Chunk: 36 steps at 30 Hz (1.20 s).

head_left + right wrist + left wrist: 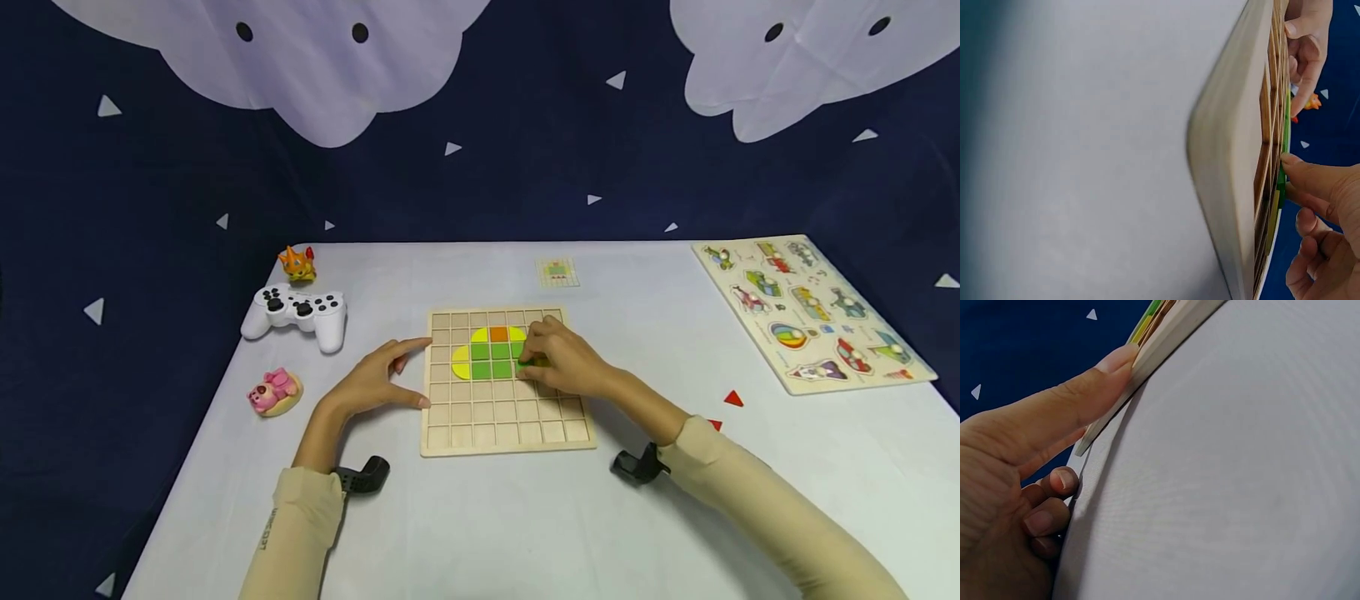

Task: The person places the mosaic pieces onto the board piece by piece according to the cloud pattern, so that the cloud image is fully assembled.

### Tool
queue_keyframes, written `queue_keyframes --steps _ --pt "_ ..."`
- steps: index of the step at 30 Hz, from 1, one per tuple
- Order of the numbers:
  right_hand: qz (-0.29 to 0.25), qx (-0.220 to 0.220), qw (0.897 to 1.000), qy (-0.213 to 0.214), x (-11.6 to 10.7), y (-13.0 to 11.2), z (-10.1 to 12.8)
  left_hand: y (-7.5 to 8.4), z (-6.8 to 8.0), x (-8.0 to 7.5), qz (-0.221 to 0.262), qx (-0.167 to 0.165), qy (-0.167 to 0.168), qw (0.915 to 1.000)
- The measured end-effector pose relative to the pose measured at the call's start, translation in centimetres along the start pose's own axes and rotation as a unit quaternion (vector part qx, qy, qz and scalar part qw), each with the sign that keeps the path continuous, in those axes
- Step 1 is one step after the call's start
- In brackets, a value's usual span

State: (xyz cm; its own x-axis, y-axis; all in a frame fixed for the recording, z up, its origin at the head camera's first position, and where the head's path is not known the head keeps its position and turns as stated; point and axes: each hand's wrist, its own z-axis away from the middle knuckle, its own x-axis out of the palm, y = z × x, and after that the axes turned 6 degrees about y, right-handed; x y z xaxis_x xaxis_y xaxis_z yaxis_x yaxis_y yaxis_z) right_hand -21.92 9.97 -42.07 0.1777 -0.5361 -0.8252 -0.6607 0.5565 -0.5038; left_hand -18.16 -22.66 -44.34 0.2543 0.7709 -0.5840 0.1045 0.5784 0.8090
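A wooden grid board (506,417) lies in the middle of the white table. Yellow, orange and green tiles (491,360) fill some of its upper cells. My right hand (534,363) rests on the board and pinches a green tile (523,364) at the right end of the tile patch; in the right wrist view its fingertips (1300,172) press on the green tile (1282,181) above the board (1235,156). My left hand (411,372) lies on the table, index finger and thumb straight against the board's left edge. The left wrist view shows a finger (1072,400) pressed to the board's rim (1154,347).
A white game controller (295,312), an orange toy figure (298,263) and a pink bear toy (273,390) sit at the table's left. A small pattern card (557,272) lies behind the board. A vehicle peg puzzle (813,312) is at the right, with red triangles (732,399) near it.
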Motion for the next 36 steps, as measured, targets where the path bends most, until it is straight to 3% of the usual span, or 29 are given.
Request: queue_keyframes --steps 8,17,26,36 --pt "-0.001 0.0 1.0 0.003 0.4 -0.1 -0.1 0.0 0.0 0.0 0.001 0.003 0.004 1.0" --pt "0.081 -0.001 0.996 0.035 -0.5 -0.9 1.0 0.2 0.1 0.0 0.004 0.006 0.0 1.0" --pt "0.086 0.066 0.993 0.042 -3.3 1.0 4.2 0.1 0.3 -0.2 -0.003 0.004 0.004 1.0" --pt "0.128 0.117 0.984 0.051 -4.6 2.4 8.1 0.2 0.1 0.0 0.001 0.004 0.001 1.0"
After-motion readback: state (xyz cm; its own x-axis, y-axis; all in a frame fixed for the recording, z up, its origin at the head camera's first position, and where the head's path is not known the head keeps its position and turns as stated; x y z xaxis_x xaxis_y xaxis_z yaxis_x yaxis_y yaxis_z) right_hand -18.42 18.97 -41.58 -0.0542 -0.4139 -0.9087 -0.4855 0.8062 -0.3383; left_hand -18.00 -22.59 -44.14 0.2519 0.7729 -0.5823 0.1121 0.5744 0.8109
